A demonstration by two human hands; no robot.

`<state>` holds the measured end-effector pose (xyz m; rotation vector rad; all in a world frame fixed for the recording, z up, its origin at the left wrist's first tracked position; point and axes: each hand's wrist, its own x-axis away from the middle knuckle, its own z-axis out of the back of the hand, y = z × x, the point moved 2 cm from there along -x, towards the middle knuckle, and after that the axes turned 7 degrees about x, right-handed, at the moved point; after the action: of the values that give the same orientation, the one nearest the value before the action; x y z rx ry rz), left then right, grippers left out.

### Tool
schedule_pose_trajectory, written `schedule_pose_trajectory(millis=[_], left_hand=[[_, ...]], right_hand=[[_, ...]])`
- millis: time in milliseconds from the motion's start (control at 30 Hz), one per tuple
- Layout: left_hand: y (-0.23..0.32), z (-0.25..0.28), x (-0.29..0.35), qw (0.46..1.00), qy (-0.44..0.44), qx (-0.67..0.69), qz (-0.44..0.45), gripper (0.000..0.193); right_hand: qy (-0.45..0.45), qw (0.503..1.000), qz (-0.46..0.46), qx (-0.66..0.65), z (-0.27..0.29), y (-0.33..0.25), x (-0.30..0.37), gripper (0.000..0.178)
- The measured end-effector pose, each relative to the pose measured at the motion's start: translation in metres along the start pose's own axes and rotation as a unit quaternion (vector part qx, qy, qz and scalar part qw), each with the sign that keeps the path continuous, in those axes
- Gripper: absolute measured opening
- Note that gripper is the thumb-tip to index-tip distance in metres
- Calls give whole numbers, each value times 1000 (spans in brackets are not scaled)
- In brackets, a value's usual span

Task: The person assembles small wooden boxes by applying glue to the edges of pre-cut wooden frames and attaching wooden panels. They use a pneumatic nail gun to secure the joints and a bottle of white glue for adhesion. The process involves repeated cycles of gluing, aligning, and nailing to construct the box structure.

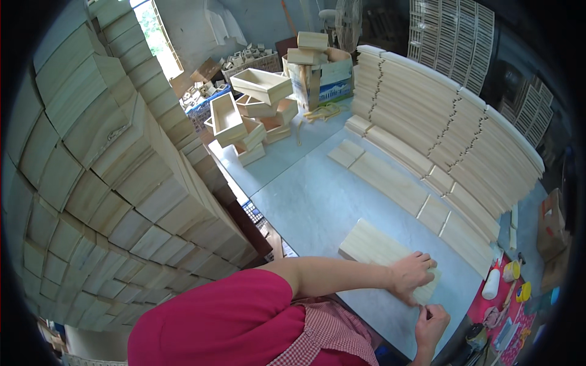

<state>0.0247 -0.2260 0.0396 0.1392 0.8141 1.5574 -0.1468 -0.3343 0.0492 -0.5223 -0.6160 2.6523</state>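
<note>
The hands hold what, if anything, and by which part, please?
The left hand holds the pale wooden piece by its right end; whether the right hand holds anything cannot be told.

fan (348, 23), top middle | bright window (156, 33), upper left | white cloth (224, 25)

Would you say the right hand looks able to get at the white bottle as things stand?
Probably yes; nothing seems to stand between the right hand and the white bottle, just bare tabletop and pink covering.

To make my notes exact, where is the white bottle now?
In the head view, the white bottle is at lower right, beside the grey table, just left of the yellow containers.
</note>
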Motion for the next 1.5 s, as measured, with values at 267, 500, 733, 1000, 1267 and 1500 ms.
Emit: schedule_pose_trajectory(millis=[267,500,733,1000,1267,1500], left_hand=[[3,11,-3,1000,-28,-4,6,58],[-11,-2,-11,999,-38,-1,-8,56],[-13,1,2,1000,2,-6,0,48],[-7,-5,-3,1000,-10,-10,2,48],[-12,-6,-3,999,-20,-40,18,50],[-9,-6,-3,999,-17,-45,22,48]], right_hand=[[23,999,39,15,-5,8,-3,12],[120,964,-117,207,53,97,57,57],[0,897,-339,284,91,177,118,77],[70,876,-389,275,102,233,109,73],[-92,925,-359,84,151,68,39,30],[-111,969,-219,37,126,-24,17,57]])
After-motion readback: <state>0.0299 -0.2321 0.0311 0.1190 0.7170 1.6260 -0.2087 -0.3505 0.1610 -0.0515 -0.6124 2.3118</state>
